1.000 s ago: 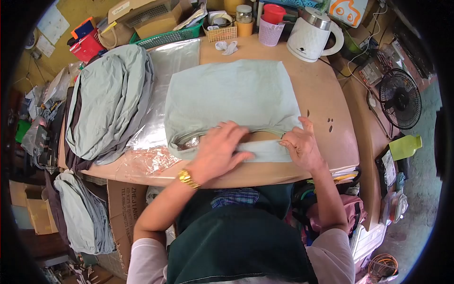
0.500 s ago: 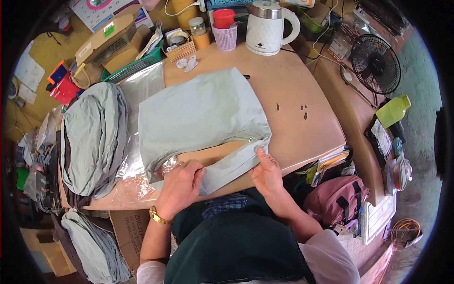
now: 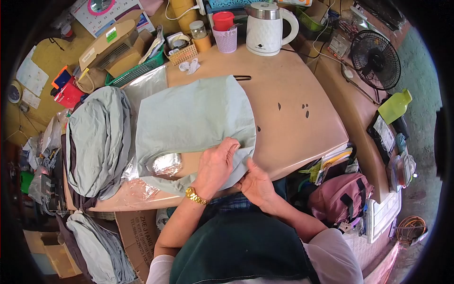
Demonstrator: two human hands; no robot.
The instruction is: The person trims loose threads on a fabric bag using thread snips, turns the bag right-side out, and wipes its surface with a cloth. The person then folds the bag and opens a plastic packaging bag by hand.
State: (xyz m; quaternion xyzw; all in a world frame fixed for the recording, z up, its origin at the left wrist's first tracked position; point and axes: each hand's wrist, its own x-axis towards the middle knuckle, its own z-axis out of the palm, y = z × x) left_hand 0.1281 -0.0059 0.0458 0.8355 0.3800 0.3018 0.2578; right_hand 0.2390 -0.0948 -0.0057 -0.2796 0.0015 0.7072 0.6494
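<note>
A light grey-green piece of fabric (image 3: 189, 106) lies flat on the tan tabletop (image 3: 288, 71), with a long band looping along its near side. Inside that loop, bare tabletop and shiny clear plastic (image 3: 166, 164) show. My left hand (image 3: 215, 165), a gold watch at its wrist, pinches the fabric near its lower right corner. Just to the right, my right hand (image 3: 259, 184) grips the band's edge, thumb on top and the other fingers partly hidden under it. Beyond the fabric's far edge lies a narrow dark looped metal tool (image 3: 243, 77).
A bundle of similar fabric (image 3: 97, 142) sits at the left on plastic sheeting. Along the back stand a white kettle (image 3: 265, 35), a lilac basket (image 3: 225, 40) and a green tray (image 3: 137, 66). A black fan (image 3: 376, 60) stands right, above a pink bag (image 3: 338, 196).
My left hand has moved right and up, from the band's left part to the corner near my right hand. The right hand shifted slightly left and down; the fabric's right side has drawn inward, exposing the dark tool.
</note>
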